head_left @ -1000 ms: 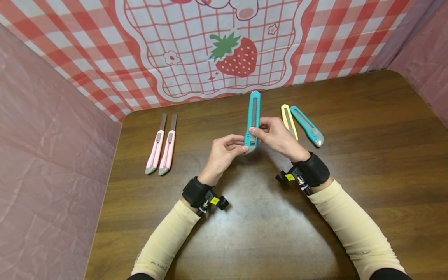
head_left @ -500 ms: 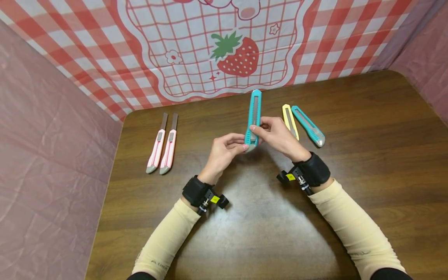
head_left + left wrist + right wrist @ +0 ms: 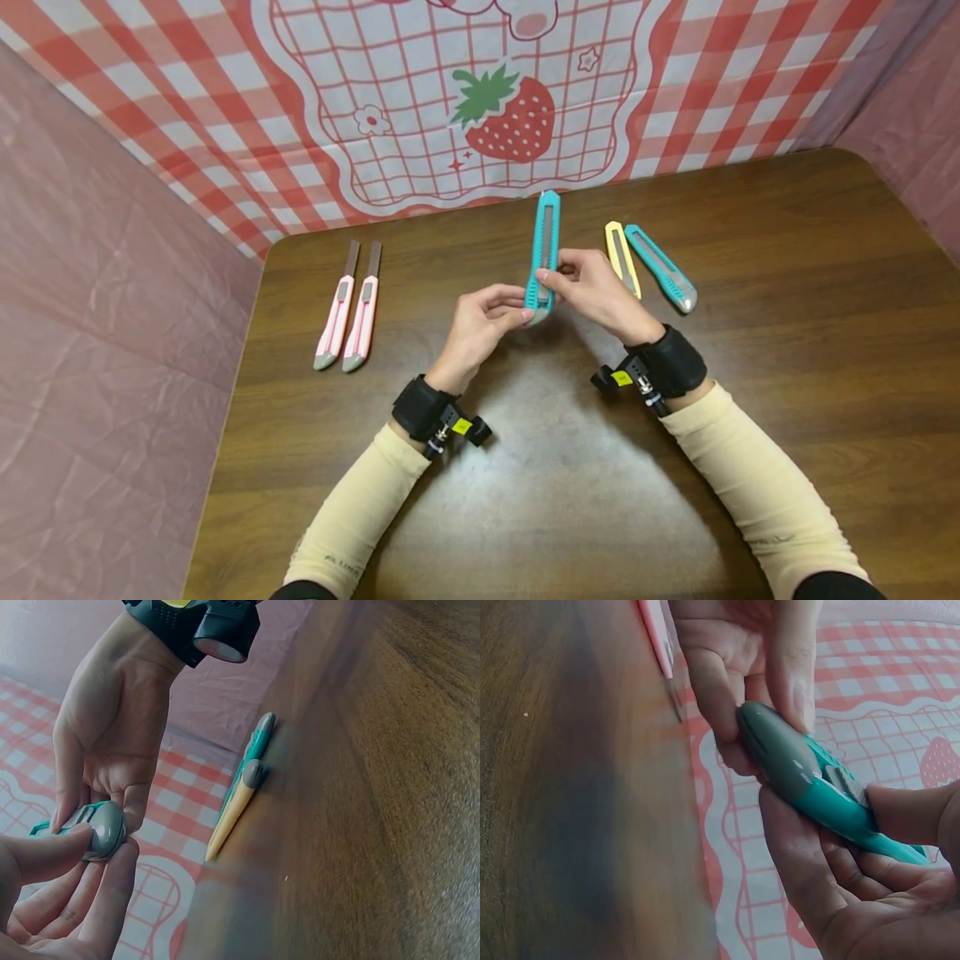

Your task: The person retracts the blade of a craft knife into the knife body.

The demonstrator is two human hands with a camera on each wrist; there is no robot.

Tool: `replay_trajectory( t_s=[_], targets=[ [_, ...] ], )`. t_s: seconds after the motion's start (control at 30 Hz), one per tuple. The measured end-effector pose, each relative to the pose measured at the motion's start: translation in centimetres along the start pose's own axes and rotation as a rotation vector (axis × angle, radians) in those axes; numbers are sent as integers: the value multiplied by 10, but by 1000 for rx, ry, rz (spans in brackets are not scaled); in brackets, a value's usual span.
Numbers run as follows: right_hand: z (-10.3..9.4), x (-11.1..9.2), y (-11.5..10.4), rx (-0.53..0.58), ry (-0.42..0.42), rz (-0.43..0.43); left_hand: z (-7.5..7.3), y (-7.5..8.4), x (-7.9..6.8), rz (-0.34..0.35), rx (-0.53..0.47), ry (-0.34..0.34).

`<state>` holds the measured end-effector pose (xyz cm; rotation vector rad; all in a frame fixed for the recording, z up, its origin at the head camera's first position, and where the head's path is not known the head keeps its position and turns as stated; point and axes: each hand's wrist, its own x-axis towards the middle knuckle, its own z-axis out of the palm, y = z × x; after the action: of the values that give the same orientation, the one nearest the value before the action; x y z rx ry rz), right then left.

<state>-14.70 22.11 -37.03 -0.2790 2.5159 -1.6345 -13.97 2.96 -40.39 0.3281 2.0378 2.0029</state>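
Between both hands a teal utility knife (image 3: 547, 233) stands raised above the table, its grey end cap (image 3: 772, 742) downward. My left hand (image 3: 476, 329) pinches the knife near that grey end. With the thumb on the grey slider (image 3: 846, 784), my right hand (image 3: 600, 296) grips the lower part of the handle, fingers behind it. Hardly any blade shows past the top tip. A yellow utility knife (image 3: 621, 258) and a second teal utility knife (image 3: 662, 271) lie just beyond the right hand, the yellow one's lower end hidden in the head view.
Two pink utility knives (image 3: 362, 325) lie side by side on the left of the wooden table (image 3: 510, 500), with blades extended toward the back. A checked cloth with a strawberry print (image 3: 510, 121) hangs behind the table's far edge.
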Motion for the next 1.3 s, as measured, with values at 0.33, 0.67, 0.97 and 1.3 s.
replay_trajectory(
  t_s=[0.33,0.67,0.97,1.3],
  targets=[
    [4,0,0,-24,-22,-7,-1,-2,-1,4,-21,14],
    [3,0,0,-45,-11,9,-1,0,-2,-16,-49,-2],
    [2,1,2,-16,54,-15,0,-1,0,-19,-60,0],
    [1,-1,3,-50,137,-14,-1,-3,2,-54,-77,-8]
  ],
)
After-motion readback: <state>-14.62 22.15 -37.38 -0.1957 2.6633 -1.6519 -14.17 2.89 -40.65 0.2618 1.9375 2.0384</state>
